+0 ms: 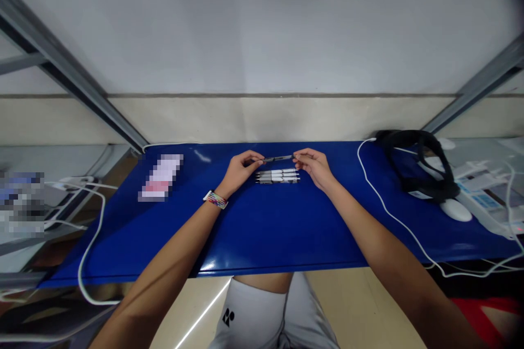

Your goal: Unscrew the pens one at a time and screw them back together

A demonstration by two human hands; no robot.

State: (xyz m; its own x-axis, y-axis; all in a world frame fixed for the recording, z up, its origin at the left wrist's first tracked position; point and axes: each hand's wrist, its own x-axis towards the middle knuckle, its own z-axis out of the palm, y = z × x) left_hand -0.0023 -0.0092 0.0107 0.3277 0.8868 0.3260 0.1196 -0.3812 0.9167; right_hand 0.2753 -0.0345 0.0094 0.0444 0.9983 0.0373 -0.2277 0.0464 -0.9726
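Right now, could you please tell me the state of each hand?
Left hand: closed, holding the left end of a pen.
Right hand: closed, holding the right end of the same pen.

The worktop (278, 234) gleams, smooth and glossy! The pens (280, 176) look like plastic, the wristband (215, 199) like woven cloth; the shorts (260, 305) are matt cloth, the post (69, 70) smooth metal, the wall (278, 27) plain matt.

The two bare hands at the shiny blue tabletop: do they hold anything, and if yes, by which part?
A slim, dark pen, held at both ends: the left hand has its left end, the right hand its right end.
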